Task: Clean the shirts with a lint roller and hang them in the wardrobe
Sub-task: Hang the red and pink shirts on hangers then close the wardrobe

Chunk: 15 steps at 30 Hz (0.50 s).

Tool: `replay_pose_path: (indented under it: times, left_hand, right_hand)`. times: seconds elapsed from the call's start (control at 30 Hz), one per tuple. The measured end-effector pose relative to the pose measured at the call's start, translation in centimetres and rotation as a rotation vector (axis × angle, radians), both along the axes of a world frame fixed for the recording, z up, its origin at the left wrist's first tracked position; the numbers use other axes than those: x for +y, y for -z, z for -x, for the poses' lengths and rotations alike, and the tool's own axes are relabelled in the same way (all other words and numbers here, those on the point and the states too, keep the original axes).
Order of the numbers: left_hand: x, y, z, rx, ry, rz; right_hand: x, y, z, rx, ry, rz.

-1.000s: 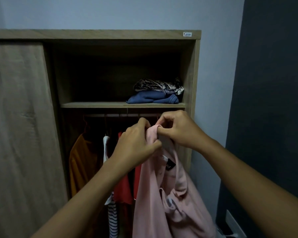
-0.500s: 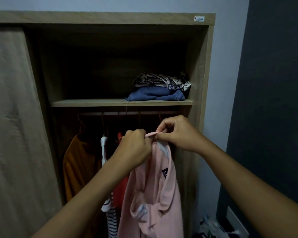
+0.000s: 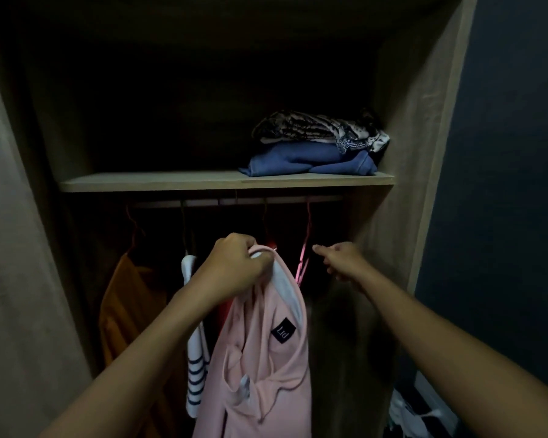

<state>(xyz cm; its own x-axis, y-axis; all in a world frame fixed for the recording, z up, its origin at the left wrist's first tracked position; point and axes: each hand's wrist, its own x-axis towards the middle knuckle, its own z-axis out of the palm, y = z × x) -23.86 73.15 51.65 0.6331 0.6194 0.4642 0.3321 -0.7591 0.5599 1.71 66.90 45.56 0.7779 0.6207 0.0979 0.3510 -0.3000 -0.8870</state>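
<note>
Right hand (image 3: 339, 262) has let go of the pink shirt (image 3: 266, 358) and reaches, loosely curled and empty, toward the pink hanger (image 3: 304, 257) on the far rail (image 3: 234, 202); left hand (image 3: 234, 268) grips the collar, holding the shirt up inside the wardrobe (image 3: 424, 153), apparently ready for that hanger.

Matt pink cloth shirt (image 3: 263, 358) with a smooth black label; matt wood-grain wardrobe (image 3: 421, 128) and shelf (image 3: 171, 181).
</note>
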Motion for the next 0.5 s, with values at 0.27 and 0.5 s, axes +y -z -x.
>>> replay_pose_path:
  times: [0.27,0.5]
  left_hand:
    - [4.3,1.3,-0.2,0.011,0.034,0.003]
    - [5.0,2.3,0.4,0.034,0.064,0.048]
  right_hand:
    - [5.8,3.2,-0.6,0.168,0.028,-0.02]
    - [8.5,3.5,-0.9,0.241,-0.014,-0.218]
